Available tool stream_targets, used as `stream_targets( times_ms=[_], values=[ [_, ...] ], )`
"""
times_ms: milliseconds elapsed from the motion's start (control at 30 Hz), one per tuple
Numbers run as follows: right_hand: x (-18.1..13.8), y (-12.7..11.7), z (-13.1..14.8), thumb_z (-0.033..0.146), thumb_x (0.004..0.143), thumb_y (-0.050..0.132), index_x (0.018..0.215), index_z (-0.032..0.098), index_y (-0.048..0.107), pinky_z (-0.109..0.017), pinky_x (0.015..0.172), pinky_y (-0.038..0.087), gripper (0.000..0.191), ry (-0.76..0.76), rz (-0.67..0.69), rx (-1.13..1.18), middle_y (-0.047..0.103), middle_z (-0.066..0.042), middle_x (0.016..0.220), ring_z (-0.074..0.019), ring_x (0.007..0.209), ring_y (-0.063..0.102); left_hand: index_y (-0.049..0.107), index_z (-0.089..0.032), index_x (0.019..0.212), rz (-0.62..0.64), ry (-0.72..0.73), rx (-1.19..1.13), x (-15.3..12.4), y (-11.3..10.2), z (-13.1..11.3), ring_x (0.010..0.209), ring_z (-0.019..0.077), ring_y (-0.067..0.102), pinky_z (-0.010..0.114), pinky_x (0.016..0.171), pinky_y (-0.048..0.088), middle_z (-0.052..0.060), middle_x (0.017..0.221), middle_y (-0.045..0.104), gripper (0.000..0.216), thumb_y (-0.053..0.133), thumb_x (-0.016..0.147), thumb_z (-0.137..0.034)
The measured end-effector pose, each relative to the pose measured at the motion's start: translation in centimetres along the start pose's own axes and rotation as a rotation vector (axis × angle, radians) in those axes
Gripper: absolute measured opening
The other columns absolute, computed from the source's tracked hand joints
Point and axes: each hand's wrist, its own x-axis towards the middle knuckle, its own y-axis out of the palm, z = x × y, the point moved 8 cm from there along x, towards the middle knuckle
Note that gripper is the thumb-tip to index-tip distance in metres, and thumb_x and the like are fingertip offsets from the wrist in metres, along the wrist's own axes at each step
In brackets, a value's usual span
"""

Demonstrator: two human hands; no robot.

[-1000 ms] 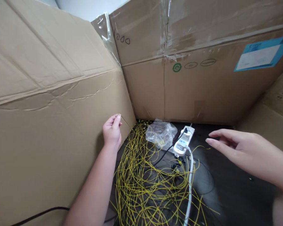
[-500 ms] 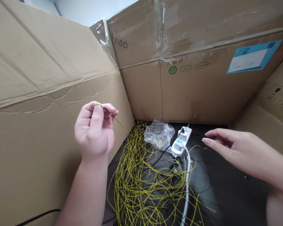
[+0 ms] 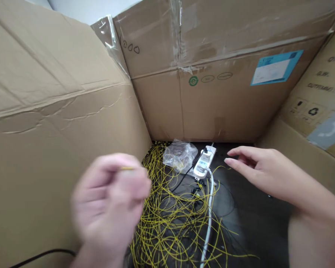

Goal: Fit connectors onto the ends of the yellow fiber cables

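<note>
My left hand is raised close to the camera and smeared by motion, its fingers pinched together on a thin yellow wire. Beneath it a loose tangle of yellow wires lies on the dark floor. My right hand hovers above the floor on the right with its fingers stretched out toward the left and nothing in them. A white power strip lies just left of the right fingertips. A crumpled clear plastic bag rests beside the strip.
Tall cardboard box walls close in on the left, the back and the right. A white cable runs from the strip toward me. A black cord crosses the lower left.
My left hand has pulled back and up toward the camera, still pinching the yellow wire, and is now blurred. The right hand stays extended while the view shifts right.
</note>
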Motion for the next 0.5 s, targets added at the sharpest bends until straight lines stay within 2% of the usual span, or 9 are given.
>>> stream_targets(
  times_ms=[100,167,200,300,433,500],
  values=[
    [-0.3,0.5,0.7,0.054,0.081,0.049,0.102,0.02,0.059,-0.023,0.05,0.039,0.042,-0.05,0.03,-0.008,0.061,0.0,0.067,-0.013,0.054,0.054,0.06,-0.02,0.079,0.456,-0.246,0.166,-3.9,5.5,7.7,0.044,0.0064,0.038,0.02,0.038,0.031,-0.002,0.055,0.046,0.008,0.055,0.081,-0.025],
    [-0.8,1.8,1.5,0.052,0.082,0.048,0.106,0.02,0.058,-0.022,0.05,0.037,0.042,-0.097,0.159,0.007,0.061,0.0,0.066,-0.0121,0.054,0.054,0.059,-0.018,0.078,0.593,-0.28,0.226,-6.1,7.4,11.2,0.047,0.0071,0.039,0.02,0.041,0.033,-0.001,0.056,0.047,0.013,0.051,0.083,-0.026],
    [-1.1,2.7,2.1,0.052,0.083,0.047,0.108,0.02,0.057,-0.021,0.05,0.037,0.042,-0.129,0.248,0.023,0.061,0.001,0.066,-0.0118,0.054,0.054,0.059,-0.017,0.079,0.621,-0.26,0.254,-6.9,8.0,12.1,0.048,0.0075,0.04,0.021,0.043,0.034,-0.001,0.057,0.048,0.014,0.049,0.084,-0.026],
    [-2.4,4.8,4.3,0.049,0.084,0.047,0.104,0.018,0.06,-0.02,0.051,0.037,0.039,-0.232,0.46,0.081,0.062,-0.001,0.068,-0.0117,0.056,0.054,0.058,-0.017,0.087,0.625,-0.208,0.271,-8.3,8.8,13.0,0.052,0.0091,0.046,0.022,0.048,0.038,0.001,0.063,0.054,0.013,0.048,0.084,-0.024],
    [-2.9,5.8,6.6,0.041,0.087,0.043,0.082,0.016,0.065,-0.02,0.054,0.038,0.034,-0.323,0.539,0.155,0.062,-0.003,0.067,-0.0115,0.057,0.053,0.049,-0.018,0.11,0.677,-0.157,0.19,-9.1,9.7,11.5,0.057,0.0116,0.054,0.024,0.054,0.044,0.002,0.071,0.061,0.027,0.048,0.082,-0.019],
    [-3.0,6.0,7.1,0.039,0.088,0.041,0.077,0.016,0.065,-0.019,0.053,0.038,0.035,-0.334,0.571,0.19,0.061,-0.002,0.065,-0.0106,0.055,0.052,0.044,-0.018,0.115,0.686,-0.12,0.167,-9.1,10.0,10.7,0.062,0.0132,0.058,0.025,0.058,0.046,0.003,0.076,0.064,0.034,0.048,0.082,-0.017]
  ],
)
